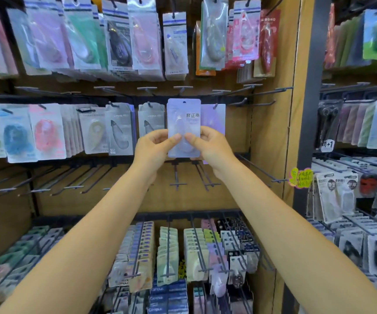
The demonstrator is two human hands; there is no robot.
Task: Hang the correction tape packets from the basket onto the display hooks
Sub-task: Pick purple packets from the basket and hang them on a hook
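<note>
Head view shows two bare forearms reaching up and forward, the left hand (154, 147) and the right hand (208, 146) each pinching a lower side of one pale lilac correction tape packet (183, 118) between thumb and curled fingers. The packet stands upright in front of the middle row of the display, its top hole level with the hook (183, 89) behind it, though whether it is on the hook cannot be told. Behind hang a grey packet (148, 120) to its left and a purple packet (213, 118) to its right.
</note>
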